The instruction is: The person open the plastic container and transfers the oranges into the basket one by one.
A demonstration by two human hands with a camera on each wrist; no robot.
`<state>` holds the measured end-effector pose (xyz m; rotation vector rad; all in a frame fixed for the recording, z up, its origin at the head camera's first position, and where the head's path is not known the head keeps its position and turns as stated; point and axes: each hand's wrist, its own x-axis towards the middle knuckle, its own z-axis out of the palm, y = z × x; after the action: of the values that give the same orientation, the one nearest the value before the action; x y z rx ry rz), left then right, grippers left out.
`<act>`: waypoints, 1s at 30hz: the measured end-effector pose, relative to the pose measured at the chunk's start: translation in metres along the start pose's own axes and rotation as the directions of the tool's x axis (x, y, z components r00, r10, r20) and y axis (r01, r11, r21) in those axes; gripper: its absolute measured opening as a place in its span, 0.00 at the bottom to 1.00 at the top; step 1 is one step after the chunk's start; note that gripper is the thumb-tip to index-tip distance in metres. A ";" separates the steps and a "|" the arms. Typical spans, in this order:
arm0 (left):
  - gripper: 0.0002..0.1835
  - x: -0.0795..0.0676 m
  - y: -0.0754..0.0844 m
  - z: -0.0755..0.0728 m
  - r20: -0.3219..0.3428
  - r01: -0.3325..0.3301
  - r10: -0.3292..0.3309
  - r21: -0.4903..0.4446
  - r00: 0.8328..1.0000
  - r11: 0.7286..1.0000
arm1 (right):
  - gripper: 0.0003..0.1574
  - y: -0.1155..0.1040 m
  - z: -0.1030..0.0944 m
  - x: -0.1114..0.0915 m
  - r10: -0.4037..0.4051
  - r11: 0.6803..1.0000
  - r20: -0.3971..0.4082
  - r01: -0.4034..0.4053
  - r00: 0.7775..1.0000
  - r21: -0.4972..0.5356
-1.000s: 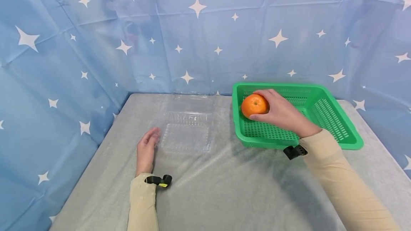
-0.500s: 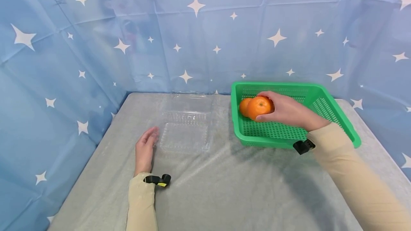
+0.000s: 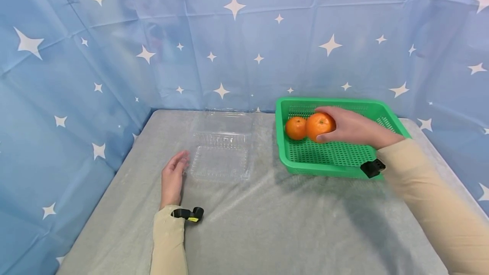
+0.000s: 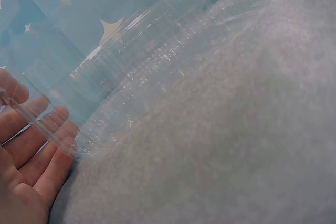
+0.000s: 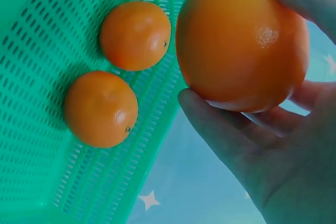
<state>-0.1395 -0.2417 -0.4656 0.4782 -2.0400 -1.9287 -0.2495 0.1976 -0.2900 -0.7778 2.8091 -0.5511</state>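
Note:
My right hand (image 3: 353, 127) grips an orange (image 3: 320, 127) between thumb and fingers, over the green plastic basket (image 3: 401, 169). A second orange (image 3: 296, 128) lies at the basket's left end. In the right wrist view the held orange (image 5: 241, 45) is raised nearest the camera, and two oranges show inside the basket, an upper orange (image 5: 135, 35) and a lower orange (image 5: 101, 108). My left hand (image 3: 173, 177) rests on its edge with loose fingers, right at the left side of a clear plastic clamshell box (image 3: 219, 162). Its fingers (image 4: 47, 166) partly show through the clear wall.
The clamshell's lid (image 3: 229, 122) stands folded back behind its base. A grey cloth (image 3: 244, 228) covers the table. A blue curtain (image 3: 244, 54) with white stars hangs close along the back and left.
My right hand has moved to the right with the orange in its grip, uncovering another orange in the basket's left end. My left hand has stayed beside the clamshell box.

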 end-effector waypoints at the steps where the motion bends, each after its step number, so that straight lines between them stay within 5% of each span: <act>1: 0.19 0.000 0.000 0.000 0.001 0.000 0.000 -0.001 1.000 1.000 | 0.48 0.001 -0.001 0.000 -0.001 1.000 0.002 0.001 1.000 -0.007; 30: 0.18 -0.001 0.002 0.001 -0.002 0.002 -0.002 -0.004 1.000 1.000 | 0.46 0.037 -0.010 0.003 0.053 0.998 0.073 -0.056 0.996 0.041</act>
<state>-0.1391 -0.2400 -0.4639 0.4812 -2.0342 -1.9325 -0.2716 0.2286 -0.2960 -0.6967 2.7348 -0.5613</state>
